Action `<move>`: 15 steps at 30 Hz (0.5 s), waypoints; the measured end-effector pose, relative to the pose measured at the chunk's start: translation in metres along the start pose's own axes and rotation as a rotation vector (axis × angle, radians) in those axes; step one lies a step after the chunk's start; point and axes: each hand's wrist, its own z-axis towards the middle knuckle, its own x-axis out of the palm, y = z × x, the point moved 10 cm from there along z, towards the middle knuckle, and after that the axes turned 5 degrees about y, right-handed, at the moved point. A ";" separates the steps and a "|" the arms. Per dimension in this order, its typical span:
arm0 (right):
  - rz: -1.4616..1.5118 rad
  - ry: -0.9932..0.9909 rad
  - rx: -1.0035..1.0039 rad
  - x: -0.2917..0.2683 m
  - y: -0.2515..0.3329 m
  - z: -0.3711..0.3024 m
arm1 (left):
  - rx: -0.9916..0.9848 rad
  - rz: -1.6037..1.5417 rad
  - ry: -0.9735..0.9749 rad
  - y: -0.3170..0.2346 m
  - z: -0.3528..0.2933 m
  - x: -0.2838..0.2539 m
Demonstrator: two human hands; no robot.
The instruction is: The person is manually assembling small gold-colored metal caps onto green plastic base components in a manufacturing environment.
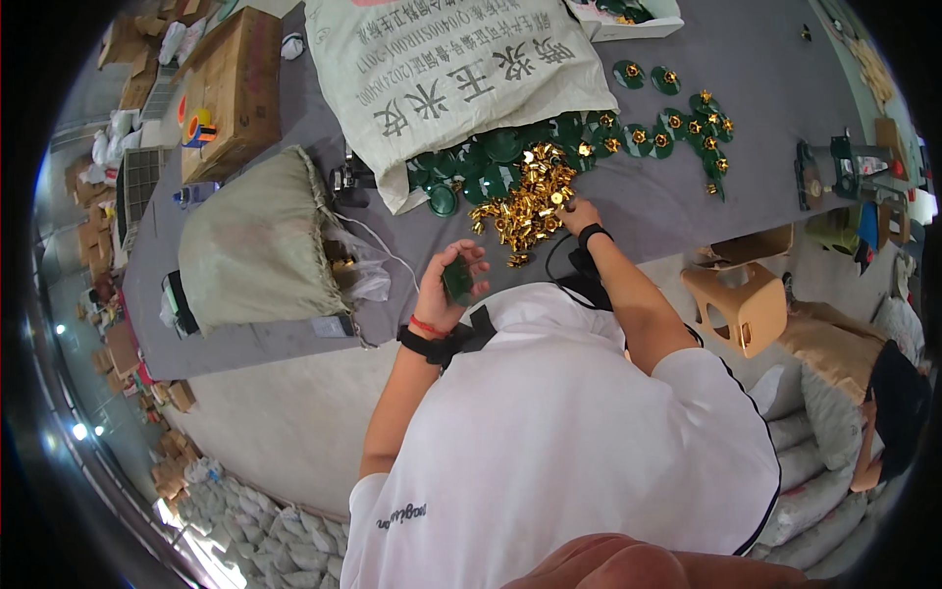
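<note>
Left grip: while my left hand (453, 285) cups a dark green round plastic disc (458, 279), fingers curled around its rim.
Right grip: right hand (579, 214) pinching among small gold metal studs (525, 201) at twelve o'clock on the grey surface (677, 187).
Handling: disc seems light, stiff, slippery; hold by edges.

The left hand (446, 285) cups a dark green disc (457, 280) that looks like smooth, slightly glossy plastic. The right hand (579, 211) rests at the edge of a heap of gold fittings (525, 201), bright, shiny and metallic-looking. Beyond that heap lie more green discs (491, 162), the same glossy plastic, some capped with gold. All sit on a matt grey table (687, 177) with a dull, cloth-like surface. Above the hands lies a coarse woven white sack (451, 69); left of the held disc, a rough olive cloth bag (260, 240) and crinkled clear plastic (368, 280). Both wrists wear matt black bands.
</note>
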 end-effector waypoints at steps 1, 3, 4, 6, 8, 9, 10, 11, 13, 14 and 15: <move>0.060 -0.066 -0.029 -0.009 0.001 -0.002 | -0.003 0.006 0.007 -0.001 0.001 0.000; 0.138 -0.225 -0.071 -0.023 -0.005 -0.002 | 0.024 -0.036 0.024 -0.006 0.003 0.000; 0.142 -0.231 -0.069 -0.027 -0.005 -0.005 | 0.021 -0.031 0.030 -0.008 0.003 0.000; 0.304 -0.313 -0.081 -0.041 -0.009 -0.013 | 0.046 -0.103 -0.003 -0.014 0.003 -0.005; 0.323 -0.386 -0.081 -0.051 -0.010 -0.024 | 0.038 -0.116 0.036 -0.017 0.005 -0.003; 0.496 -0.372 -0.090 -0.048 -0.017 -0.023 | 0.033 -0.135 0.065 -0.019 0.005 0.000; 0.671 -0.357 -0.101 -0.046 -0.020 -0.024 | 0.029 -0.127 0.076 -0.021 0.005 0.003; 0.675 -0.359 -0.108 -0.053 -0.001 -0.039 | 0.019 -0.111 0.041 -0.022 0.004 0.002; 0.946 -0.092 -0.326 -0.054 0.061 -0.082 | 0.012 -0.091 0.012 -0.024 0.004 0.004; 0.951 -0.095 -0.329 -0.059 0.078 -0.107 | -0.015 -0.045 0.072 -0.022 0.006 0.014; 0.787 -0.056 -0.456 -0.062 0.110 -0.135 | -0.042 -0.003 0.130 -0.018 0.006 0.021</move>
